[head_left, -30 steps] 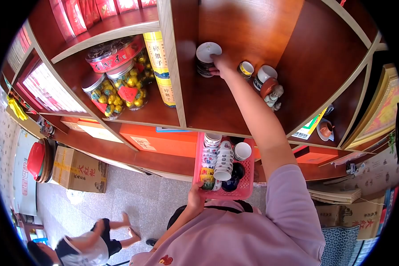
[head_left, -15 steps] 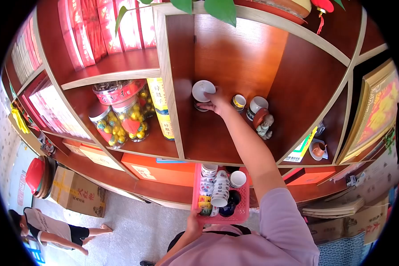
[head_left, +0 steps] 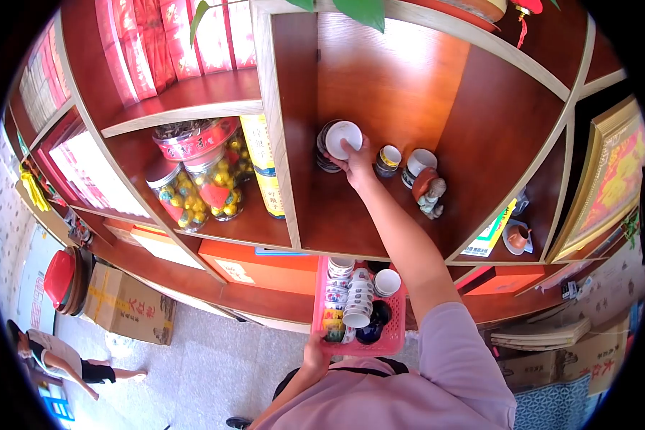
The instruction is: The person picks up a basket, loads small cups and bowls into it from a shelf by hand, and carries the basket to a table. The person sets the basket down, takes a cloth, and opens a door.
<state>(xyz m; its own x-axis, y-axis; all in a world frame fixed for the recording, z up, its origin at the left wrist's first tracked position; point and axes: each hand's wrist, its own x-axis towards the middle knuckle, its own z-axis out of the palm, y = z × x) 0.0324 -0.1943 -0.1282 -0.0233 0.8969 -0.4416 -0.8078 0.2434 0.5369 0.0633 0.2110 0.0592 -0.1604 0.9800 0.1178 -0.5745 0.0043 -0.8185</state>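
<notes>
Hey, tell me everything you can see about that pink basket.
The pink basket is an open, rectangular tray with rounded corners and perforated sides, apparently plastic. It sits just below and in front of the shelf edge, close to the person's body. The left hand grips its near left corner. Inside, patterned cups lie nested in a row, with more small cups along the left, a white cup at far right and dark glossy pieces nearer. Its underside is hidden.
</notes>
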